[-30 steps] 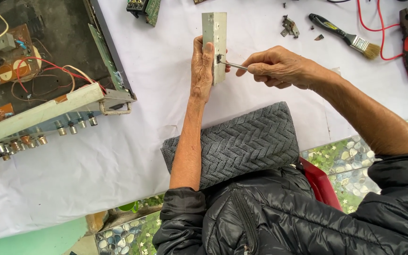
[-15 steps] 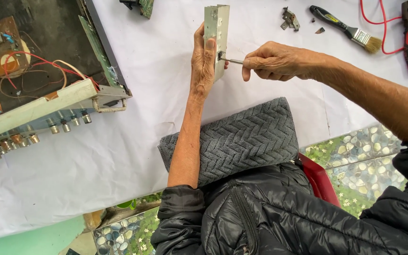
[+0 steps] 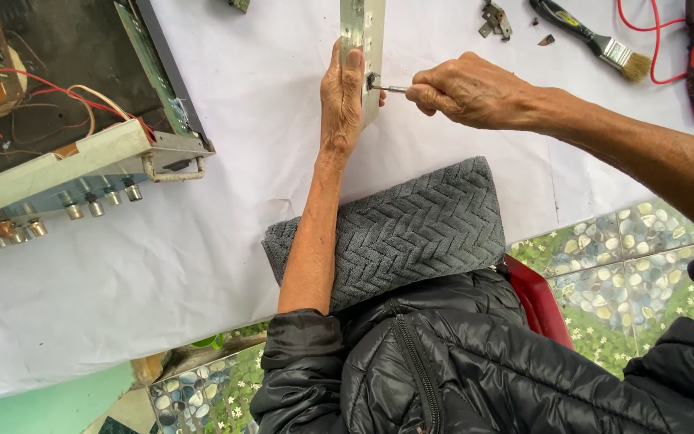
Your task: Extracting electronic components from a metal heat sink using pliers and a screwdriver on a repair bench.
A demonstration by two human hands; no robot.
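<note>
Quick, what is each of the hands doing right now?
Left hand: closed around the pale metal strip.
Right hand: closed on a thin screwdriver touching the strip.

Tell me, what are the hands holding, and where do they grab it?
The left hand grips the metal strip around its lower end. The right hand pinches a thin screwdriver by its back end, tip against the strip.

White cloth sheet (image 3: 226, 137) covers the work surface, wrinkled, spans 9 to 2 o'clock. Floor at 4 o'clock: pebble-pattern tiles, green and white, small flower prints (image 3: 620, 257); same tiles at 7 o'clock. Flat teal-green panel (image 3: 50, 406) in the 7 o'clock corner. Red plastic seat edge (image 3: 536, 301) near 4 o'clock. Even, soft daylight, no hard shadows.
</note>
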